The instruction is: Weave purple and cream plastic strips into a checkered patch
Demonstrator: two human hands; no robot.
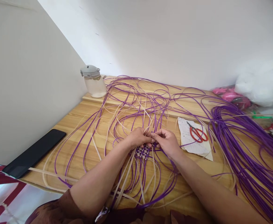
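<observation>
A small checkered woven piece (143, 152) of purple and cream strips lies on the wooden table in front of me. Long loose strips fan out from it on all sides. My left hand (140, 137) is closed at its upper edge, thumb and fingers pinching strips there. Close beside it, my right hand (166, 141) pinches a purple strip at the upper right corner of the weave. The fingertips of both hands nearly meet, and they partly hide the strips between them.
Red-handled scissors (198, 134) rest on a handwritten paper (190, 146) to the right. Beyond lies a thick bundle of purple strips (241, 155). A lidded jar (94, 84) stands at the back left, a black phone (35, 152) at the left edge. Plastic bags (262, 84) sit back right.
</observation>
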